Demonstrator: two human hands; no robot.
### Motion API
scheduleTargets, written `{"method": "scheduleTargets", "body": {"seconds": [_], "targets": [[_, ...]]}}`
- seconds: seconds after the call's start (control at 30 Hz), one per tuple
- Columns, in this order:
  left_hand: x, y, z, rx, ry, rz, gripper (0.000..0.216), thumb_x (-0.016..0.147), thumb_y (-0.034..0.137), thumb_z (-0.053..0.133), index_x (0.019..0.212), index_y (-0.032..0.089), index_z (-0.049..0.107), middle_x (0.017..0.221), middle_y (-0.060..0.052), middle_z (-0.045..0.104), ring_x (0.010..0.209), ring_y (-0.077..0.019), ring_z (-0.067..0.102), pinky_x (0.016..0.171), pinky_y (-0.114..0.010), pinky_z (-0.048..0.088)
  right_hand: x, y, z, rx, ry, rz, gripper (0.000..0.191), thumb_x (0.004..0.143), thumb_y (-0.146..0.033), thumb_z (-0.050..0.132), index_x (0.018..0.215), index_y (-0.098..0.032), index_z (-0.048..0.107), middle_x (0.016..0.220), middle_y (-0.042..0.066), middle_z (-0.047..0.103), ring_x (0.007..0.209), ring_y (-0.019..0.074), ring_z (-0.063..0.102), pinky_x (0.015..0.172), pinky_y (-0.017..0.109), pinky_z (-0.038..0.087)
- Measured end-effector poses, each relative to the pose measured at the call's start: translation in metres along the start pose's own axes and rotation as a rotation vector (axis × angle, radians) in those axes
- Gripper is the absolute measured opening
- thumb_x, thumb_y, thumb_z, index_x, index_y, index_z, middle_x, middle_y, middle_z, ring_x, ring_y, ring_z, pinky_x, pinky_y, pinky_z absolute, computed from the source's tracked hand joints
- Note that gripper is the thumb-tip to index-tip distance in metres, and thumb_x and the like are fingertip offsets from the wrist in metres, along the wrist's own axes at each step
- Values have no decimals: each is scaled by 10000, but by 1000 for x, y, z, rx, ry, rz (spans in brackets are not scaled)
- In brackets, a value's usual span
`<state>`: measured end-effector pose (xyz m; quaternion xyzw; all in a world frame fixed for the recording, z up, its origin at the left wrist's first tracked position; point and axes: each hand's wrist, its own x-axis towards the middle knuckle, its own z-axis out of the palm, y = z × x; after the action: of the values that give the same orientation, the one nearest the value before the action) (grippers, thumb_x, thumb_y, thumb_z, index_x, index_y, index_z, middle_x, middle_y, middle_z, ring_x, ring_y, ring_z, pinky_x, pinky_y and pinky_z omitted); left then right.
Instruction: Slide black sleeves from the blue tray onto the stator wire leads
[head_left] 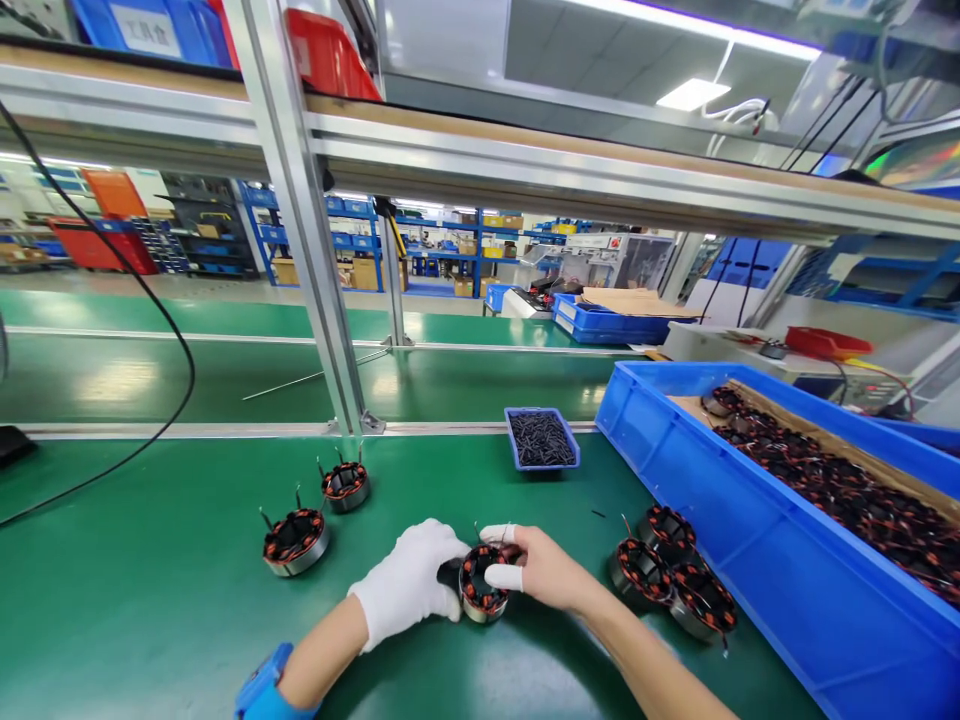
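Note:
A round motor stator (481, 584) with copper windings rests on the green table mat (150, 600), gripped from both sides. My left hand (411, 582), in a white glove, clasps its left side. My right hand (536, 568), bare with white finger cots on two fingertips, pinches its right rim and a thin wire lead at the top. Two stators with upright leads (295, 541) (346, 485) lie to the left. A cluster of three stators (670, 578) lies to the right.
A large blue bin (757, 520) full of stators stands at the right. A small blue tray (541, 439) of dark small parts sits behind my hands. An aluminium frame post (315, 260) rises mid-table. A black cable (161, 320) loops at the left.

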<state>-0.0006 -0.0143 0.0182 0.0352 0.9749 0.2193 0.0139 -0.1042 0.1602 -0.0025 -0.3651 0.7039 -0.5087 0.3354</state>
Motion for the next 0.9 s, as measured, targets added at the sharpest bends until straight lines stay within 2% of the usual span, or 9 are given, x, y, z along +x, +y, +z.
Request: {"method": "scheduleTargets", "body": {"seconds": [0.1, 0.3, 0.4, 0.5, 0.63, 0.73, 0.8, 0.83, 0.9], "targets": [[0, -9, -6, 71, 28, 91, 150, 637, 347, 708, 696, 226, 642, 672, 19, 535, 732, -168, 446, 601, -257, 293, -2, -3, 8, -33, -15, -59, 175, 676, -202, 567, 832, -151, 630, 783, 0, 609, 732, 151, 540, 678, 239, 421], [2, 1, -24, -138, 197, 114, 124, 763, 251, 602, 650, 202, 608, 690, 31, 526, 746, -131, 448, 677, -242, 316, -7, -2, 17, -197, 167, -71, 189, 696, -209, 538, 858, -189, 632, 810, 3, 616, 752, 162, 539, 674, 240, 408], [3, 10, -26, -25, 267, 87, 125, 793, 233, 551, 679, 186, 576, 723, 13, 513, 751, -146, 436, 678, -265, 314, -10, -4, 23, -268, 287, -66, 196, 702, -231, 543, 872, -198, 633, 815, 10, 615, 757, 162, 535, 688, 239, 402], [2, 16, -28, 94, 264, 76, 122, 818, 220, 498, 717, 176, 550, 754, -4, 509, 749, -159, 432, 662, -280, 317, -12, -8, 28, -328, 335, -59, 172, 717, -259, 539, 847, -203, 636, 801, 15, 614, 748, 160, 533, 675, 234, 394], [1, 25, -35, 388, 213, 196, 158, 827, 208, 469, 691, 164, 537, 731, -29, 503, 747, -190, 441, 649, -318, 310, -16, -12, 31, -433, 353, -15, 173, 728, -302, 539, 822, -197, 637, 774, 22, 614, 702, 160, 531, 627, 233, 383], [2, 24, -46, 402, 167, 307, 164, 830, 244, 465, 717, 174, 561, 722, -36, 523, 772, -211, 462, 678, -343, 319, -17, -23, 9, -514, 199, 2, 211, 714, -356, 566, 794, -178, 646, 722, 25, 615, 649, 159, 532, 577, 231, 378], [10, 15, -53, 139, 253, 255, 148, 825, 300, 474, 855, 204, 582, 829, -35, 558, 844, -211, 475, 753, -343, 339, -13, -36, -26, -536, 174, 42, 213, 708, -355, 586, 808, -177, 648, 746, 27, 625, 676, 163, 547, 599, 232, 390], [17, 8, -57, -51, 327, 174, 188, 821, 330, 471, 930, 215, 572, 913, -34, 563, 898, -209, 473, 800, -336, 341, -9, -43, -48, -546, 236, 80, 201, 723, -334, 579, 826, -175, 645, 774, 34, 628, 715, 170, 554, 629, 237, 396], [39, -7, -61, -394, 440, -12, 284, 822, 373, 429, 1012, 195, 541, 1027, -45, 551, 958, -201, 475, 832, -311, 358, 2, -52, -94, -568, 487, 234, 223, 759, -282, 552, 922, -145, 618, 819, 76, 620, 768, 193, 556, 660, 265, 401]]}}
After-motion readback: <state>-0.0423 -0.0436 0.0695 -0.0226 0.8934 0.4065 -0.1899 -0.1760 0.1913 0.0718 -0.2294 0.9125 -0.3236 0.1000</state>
